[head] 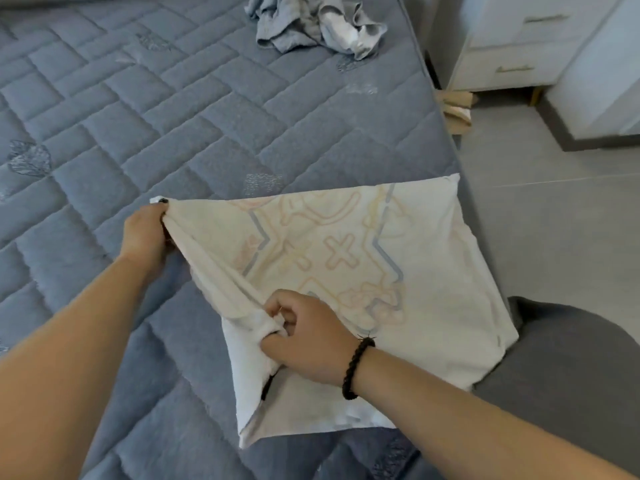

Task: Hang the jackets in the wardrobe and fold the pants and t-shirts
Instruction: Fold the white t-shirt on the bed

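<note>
A white t-shirt (426, 258) with a pale pastel print lies on the blue quilted mattress (166, 126) near its right edge, partly folded. My left hand (147, 233) grips a bunched corner of the shirt at its left tip and lifts it off the bed. My right hand (304, 337), a black braided bracelet on its wrist, pinches a fold of the same shirt along its lower left edge. A crumpled grey and white garment (311, 26) sits at the far end of the mattress.
White drawers (519, 43) on legs stand at the upper right on a grey tiled floor (554, 202). Something brown and cardboard-like (457, 107) lies on the floor by the bed's corner. My grey-clad leg (568, 368) is beside the mattress at the lower right.
</note>
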Demonstrator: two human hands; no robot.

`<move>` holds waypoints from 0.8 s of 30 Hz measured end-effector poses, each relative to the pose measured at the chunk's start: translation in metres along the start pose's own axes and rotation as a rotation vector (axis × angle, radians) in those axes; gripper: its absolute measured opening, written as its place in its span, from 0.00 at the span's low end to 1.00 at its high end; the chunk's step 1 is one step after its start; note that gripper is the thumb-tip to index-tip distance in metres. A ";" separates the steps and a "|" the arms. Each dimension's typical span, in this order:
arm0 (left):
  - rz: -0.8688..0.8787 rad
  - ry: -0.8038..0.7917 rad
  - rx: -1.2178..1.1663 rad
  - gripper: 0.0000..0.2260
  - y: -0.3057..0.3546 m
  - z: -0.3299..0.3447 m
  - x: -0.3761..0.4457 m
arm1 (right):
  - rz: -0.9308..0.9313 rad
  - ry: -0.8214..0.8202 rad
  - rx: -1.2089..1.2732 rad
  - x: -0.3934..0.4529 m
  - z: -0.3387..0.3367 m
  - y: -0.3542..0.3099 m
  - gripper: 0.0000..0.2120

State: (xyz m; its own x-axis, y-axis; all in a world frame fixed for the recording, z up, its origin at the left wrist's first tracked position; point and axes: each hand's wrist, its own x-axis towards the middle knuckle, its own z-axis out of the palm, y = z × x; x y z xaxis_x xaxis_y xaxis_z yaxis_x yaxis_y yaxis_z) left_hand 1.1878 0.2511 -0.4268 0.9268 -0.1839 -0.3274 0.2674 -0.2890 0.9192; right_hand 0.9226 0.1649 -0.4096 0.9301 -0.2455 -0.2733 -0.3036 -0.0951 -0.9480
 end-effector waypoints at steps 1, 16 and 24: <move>0.015 -0.018 -0.092 0.12 0.011 0.010 -0.009 | 0.005 0.028 0.039 -0.010 -0.016 -0.002 0.06; 0.274 -0.688 0.349 0.10 0.078 0.259 -0.157 | 0.276 0.690 -0.100 -0.150 -0.102 0.043 0.23; 0.208 -0.793 0.463 0.11 0.029 0.324 -0.171 | 0.548 0.619 -0.394 -0.166 -0.148 0.067 0.15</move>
State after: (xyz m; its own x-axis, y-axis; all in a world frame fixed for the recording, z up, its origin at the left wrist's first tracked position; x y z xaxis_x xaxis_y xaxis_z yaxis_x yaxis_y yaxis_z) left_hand 0.9512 -0.0302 -0.4150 0.4484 -0.8108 -0.3764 -0.1732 -0.4919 0.8533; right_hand 0.7176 0.0563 -0.4042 0.3926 -0.8159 -0.4245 -0.8241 -0.1072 -0.5562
